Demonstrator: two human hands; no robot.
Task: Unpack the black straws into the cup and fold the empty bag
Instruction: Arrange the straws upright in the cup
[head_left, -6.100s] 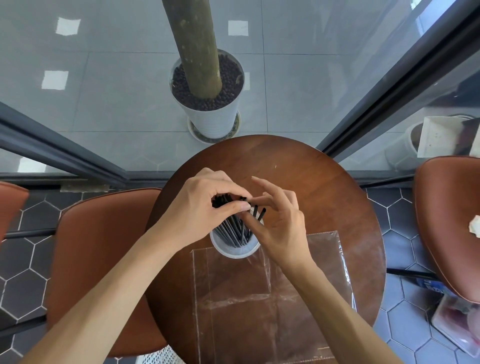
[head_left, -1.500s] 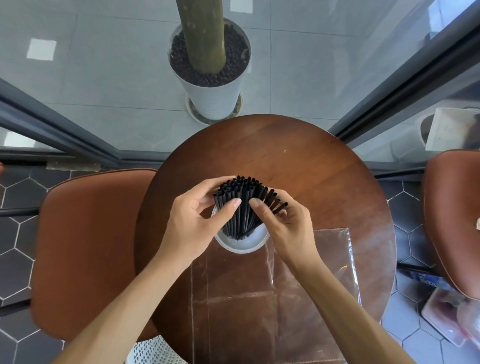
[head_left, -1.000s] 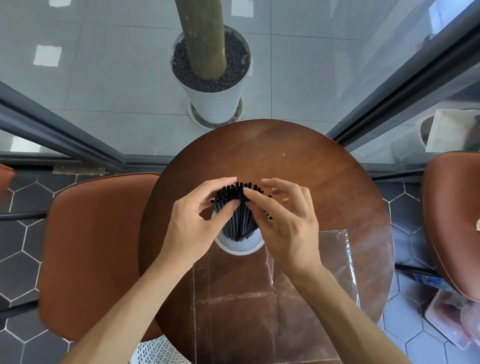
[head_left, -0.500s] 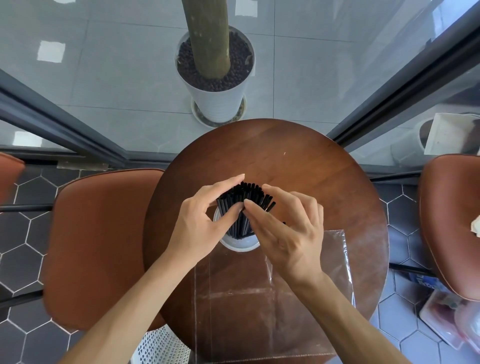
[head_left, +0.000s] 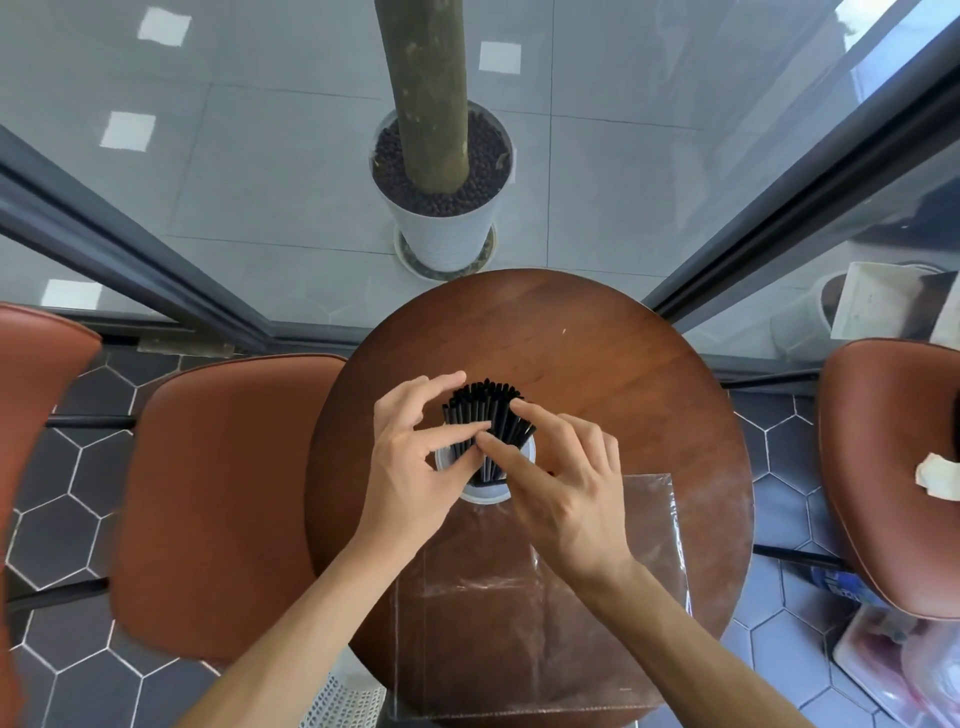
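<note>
A bundle of black straws (head_left: 485, 410) stands upright in a white cup (head_left: 485, 493) at the middle of the round wooden table (head_left: 597, 353). My left hand (head_left: 410, 462) cups the bundle from the left, thumb and forefinger around it. From the right, my right hand (head_left: 566, 488) presses its thumb and forefinger against the straws. Both hands hide most of the cup. The clear plastic bag (head_left: 597, 623) lies flat and empty on the table's near side, partly under my right forearm.
Brown leather chairs stand to the left (head_left: 218, 493) and right (head_left: 893, 467) of the table. Beyond the glass wall, a white planter (head_left: 441, 228) holds a tree trunk. A crumpled white tissue (head_left: 935, 475) lies on the right chair.
My hands have closed tighter around the straws, which have gone from a spread fan to a more compact upright bundle. The bag has not moved.
</note>
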